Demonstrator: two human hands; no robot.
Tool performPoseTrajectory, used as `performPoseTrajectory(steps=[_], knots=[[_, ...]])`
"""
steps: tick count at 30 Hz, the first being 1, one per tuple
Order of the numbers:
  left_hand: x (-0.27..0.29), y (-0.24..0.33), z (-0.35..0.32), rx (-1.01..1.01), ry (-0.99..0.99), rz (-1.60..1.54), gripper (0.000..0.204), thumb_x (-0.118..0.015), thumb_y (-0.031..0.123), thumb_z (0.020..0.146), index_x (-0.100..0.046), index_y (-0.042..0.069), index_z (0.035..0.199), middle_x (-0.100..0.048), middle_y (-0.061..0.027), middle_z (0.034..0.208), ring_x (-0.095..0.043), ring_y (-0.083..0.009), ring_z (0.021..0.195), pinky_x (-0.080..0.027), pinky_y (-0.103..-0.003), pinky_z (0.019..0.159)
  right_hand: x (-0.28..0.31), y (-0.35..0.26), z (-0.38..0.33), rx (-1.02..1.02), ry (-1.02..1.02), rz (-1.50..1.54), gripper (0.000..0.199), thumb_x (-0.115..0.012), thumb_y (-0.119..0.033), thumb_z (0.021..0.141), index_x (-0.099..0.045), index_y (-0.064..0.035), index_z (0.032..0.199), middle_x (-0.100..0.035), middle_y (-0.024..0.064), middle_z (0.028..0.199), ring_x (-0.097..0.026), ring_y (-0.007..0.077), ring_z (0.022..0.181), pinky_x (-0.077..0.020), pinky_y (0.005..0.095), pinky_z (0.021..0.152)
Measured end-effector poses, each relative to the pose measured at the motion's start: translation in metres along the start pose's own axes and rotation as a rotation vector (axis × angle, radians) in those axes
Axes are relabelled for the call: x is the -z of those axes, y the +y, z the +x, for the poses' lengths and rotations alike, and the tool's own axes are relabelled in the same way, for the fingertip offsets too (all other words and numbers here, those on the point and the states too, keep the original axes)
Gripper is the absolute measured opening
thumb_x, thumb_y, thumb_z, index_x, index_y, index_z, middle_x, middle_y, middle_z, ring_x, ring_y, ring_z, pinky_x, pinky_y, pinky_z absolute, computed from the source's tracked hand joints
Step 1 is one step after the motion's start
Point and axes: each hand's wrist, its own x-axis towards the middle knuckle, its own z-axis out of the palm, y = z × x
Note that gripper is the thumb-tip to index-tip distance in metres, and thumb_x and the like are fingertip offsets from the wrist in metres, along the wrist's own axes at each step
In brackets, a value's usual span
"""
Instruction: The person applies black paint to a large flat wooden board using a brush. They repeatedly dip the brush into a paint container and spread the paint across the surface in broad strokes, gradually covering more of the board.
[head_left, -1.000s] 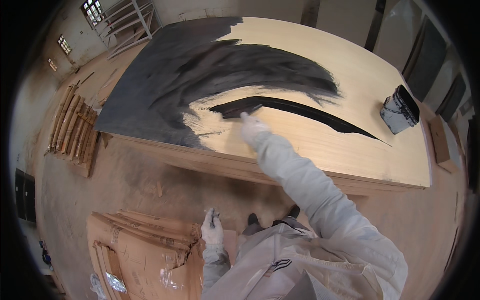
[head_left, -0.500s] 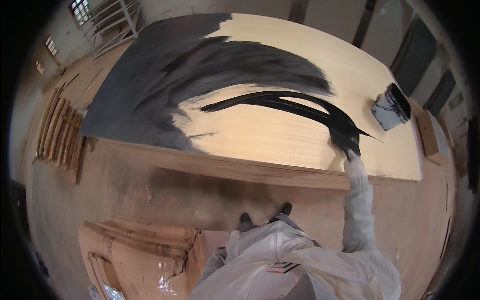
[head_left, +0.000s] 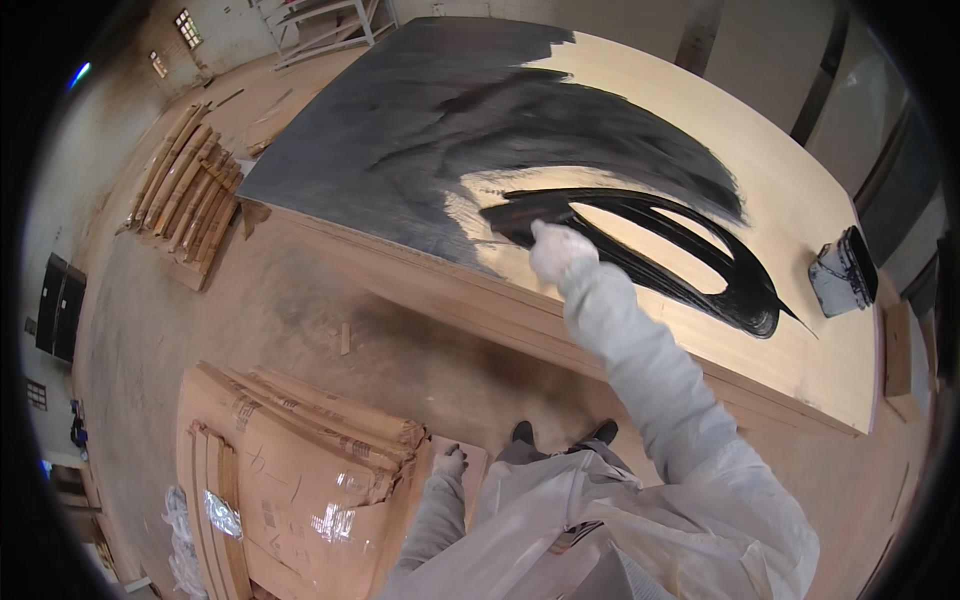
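Note:
My right hand (head_left: 563, 252), in a pale glove, is closed on a wide flat brush (head_left: 515, 216) thick with black paint. The brush lies against the top panel (head_left: 640, 225) of a large stack, at the left end of a wet black loop of paint. Dark paint covers the panel's left part; pale wood shows inside the loop and at the right. My left hand (head_left: 452, 460), dark-gloved, hangs low beside my body near cardboard-wrapped packs; its fingers are too small and dark to make out. A paint-smeared bucket (head_left: 843, 272) stands on the panel's right end.
Cardboard-wrapped packs (head_left: 300, 480) lie on the floor at lower left. Several long wrapped bundles (head_left: 185, 195) rest farther left. A white metal rack (head_left: 325, 28) stands at the back, large panels (head_left: 770, 65) lean behind the stack, and a box (head_left: 903, 360) is at its right end.
My right hand has swept the brush leftward across the panel, widening the black strokes into a fuller loop. The view has turned left, so the stack and bucket appear farther right.

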Motion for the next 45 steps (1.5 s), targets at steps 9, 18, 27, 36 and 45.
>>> performPoseTrajectory(steps=[9, 18, 27, 36, 45], knots=[[0.027, -0.137, -0.017, 0.169, -0.144, 0.282, 0.035, -0.054, 0.021, 0.104, -0.071, 0.003, 0.128, -0.074, -0.0164, 0.095, -0.069, -0.0251, 0.071, -0.059, -0.040, 0.062, 0.022, 0.003, 0.036, 0.036, -0.051, -0.023, 0.044, -0.049, -0.013, 0.097, -0.067, -0.0060, 0.137, -0.070, 0.0206, 0.135, -0.066, 0.0362, 0.129, -0.0509, 0.0453, 0.111], [0.003, -0.093, 0.015, 0.124, -0.264, 0.332, 0.031, -0.053, 0.016, 0.104, -0.070, 0.005, 0.128, -0.071, -0.0165, 0.089, -0.066, -0.0277, 0.066, -0.057, -0.042, 0.056, 0.013, 0.094, -0.163, -0.019, 0.077, 0.020, 0.037, -0.042, -0.028, 0.109, -0.069, -0.0126, 0.131, -0.076, 0.0209, 0.092, -0.074, 0.0429, 0.088, -0.0577, 0.0534, 0.080], [-0.010, 0.033, 0.084, -0.025, -0.124, 0.030, 0.025, -0.064, 0.008, 0.103, -0.064, 0.006, 0.128, -0.069, -0.0172, 0.086, -0.065, -0.0303, 0.061, -0.055, -0.044, 0.051, 0.043, 0.233, -0.257, -0.534, 0.194, -0.074, 0.045, -0.052, -0.023, 0.100, -0.065, -0.0181, 0.143, -0.077, 0.0200, 0.101, -0.073, 0.0407, 0.098, -0.0561, 0.0525, 0.088], [-0.030, 0.015, 0.045, 0.096, -0.172, 0.299, 0.027, -0.061, 0.014, 0.104, -0.068, 0.004, 0.128, -0.073, -0.0163, 0.092, -0.069, -0.0271, 0.068, -0.058, -0.038, 0.055, 0.075, 0.203, -0.059, -0.370, 0.122, -0.027, 0.037, -0.043, -0.021, 0.107, -0.070, -0.0106, 0.132, -0.072, 0.0156, 0.133, -0.068, 0.0338, 0.126, -0.0542, 0.0472, 0.107], [-0.023, -0.067, 0.037, -0.254, -0.317, 0.739, 0.021, -0.060, 0.015, 0.102, -0.075, 0.004, 0.112, -0.075, -0.0160, 0.094, -0.073, -0.0259, 0.076, -0.058, -0.038, 0.064, 0.051, 0.161, -0.096, -0.199, 0.128, 0.043, 0.035, -0.049, -0.019, 0.103, -0.071, -0.0035, 0.125, -0.076, 0.0209, 0.118, -0.072, 0.0383, 0.115, -0.0563, 0.0478, 0.100]])
